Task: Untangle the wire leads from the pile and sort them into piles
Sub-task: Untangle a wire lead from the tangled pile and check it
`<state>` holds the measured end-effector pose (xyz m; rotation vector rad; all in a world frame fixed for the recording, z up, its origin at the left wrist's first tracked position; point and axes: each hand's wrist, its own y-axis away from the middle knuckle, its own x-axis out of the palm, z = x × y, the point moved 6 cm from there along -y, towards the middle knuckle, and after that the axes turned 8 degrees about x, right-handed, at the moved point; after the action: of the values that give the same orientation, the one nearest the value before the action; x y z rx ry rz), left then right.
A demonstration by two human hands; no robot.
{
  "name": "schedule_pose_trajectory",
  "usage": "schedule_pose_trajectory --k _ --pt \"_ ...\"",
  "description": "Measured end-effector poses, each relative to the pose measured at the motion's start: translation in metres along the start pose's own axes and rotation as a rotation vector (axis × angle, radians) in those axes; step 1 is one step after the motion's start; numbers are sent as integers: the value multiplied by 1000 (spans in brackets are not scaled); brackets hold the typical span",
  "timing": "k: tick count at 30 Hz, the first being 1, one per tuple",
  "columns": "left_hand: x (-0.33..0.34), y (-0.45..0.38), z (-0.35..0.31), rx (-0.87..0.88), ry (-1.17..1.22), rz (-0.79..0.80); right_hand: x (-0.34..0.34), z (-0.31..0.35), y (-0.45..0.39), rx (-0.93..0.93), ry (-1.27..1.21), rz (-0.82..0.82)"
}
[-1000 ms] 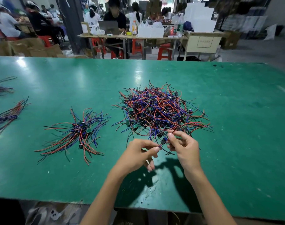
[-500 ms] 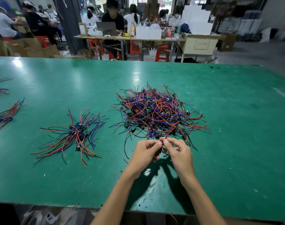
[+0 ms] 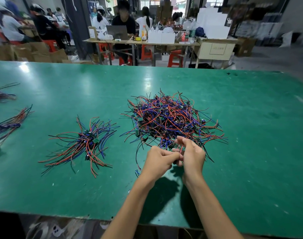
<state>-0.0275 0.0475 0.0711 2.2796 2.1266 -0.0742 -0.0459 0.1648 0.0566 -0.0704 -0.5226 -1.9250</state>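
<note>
Hands meet at the near edge of the tangled pile [image 3: 171, 121], just off its fringe. Left hand [image 3: 158, 162] has its fingers curled in, apparently pinching a lead or its small part; the contact itself is hidden behind the knuckles. Right hand [image 3: 192, 153] pinches a red wire [image 3: 181, 148] between thumb and fingers and holds it upright, probably to draw that one strand clear while the other hand anchors the unit. Working at the pile's edge keeps the pull short and spares the rest of the heap.

Sorted pile [image 3: 86, 143] lies to the left on the green table [image 3: 250, 152], well apart from the tangle, so freed leads cannot re-snag. Two further bundles [image 3: 7, 125] sit at the far left edge. Most leads remain unsorted.
</note>
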Motion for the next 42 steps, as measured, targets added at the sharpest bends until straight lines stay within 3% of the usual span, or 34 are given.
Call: schedule_pose_trajectory --k 14,17,20,23,26,29,34,42 --pt "-4 9 -9 -155 116 163 6 39 -22 7 68 21" --pt "-10 9 -15 -171 290 156 10 45 -21 48 61 176" --pt "-15 4 -26 -152 595 80 8 43 -13 -28 314 229" --pt "-24 -4 -34 -104 874 -71 17 26 8 -160 517 502" --pt "-31 -5 -34 -71 982 -153 18 6 25 -69 600 735" --pt "-37 0 -28 -85 974 -160 16 2 32 -9 540 821" --pt "-37 7 -19 -137 984 -163 17 4 35 -45 330 793" --pt "-32 14 -17 -43 952 -157 8 -1 32 102 -103 493"
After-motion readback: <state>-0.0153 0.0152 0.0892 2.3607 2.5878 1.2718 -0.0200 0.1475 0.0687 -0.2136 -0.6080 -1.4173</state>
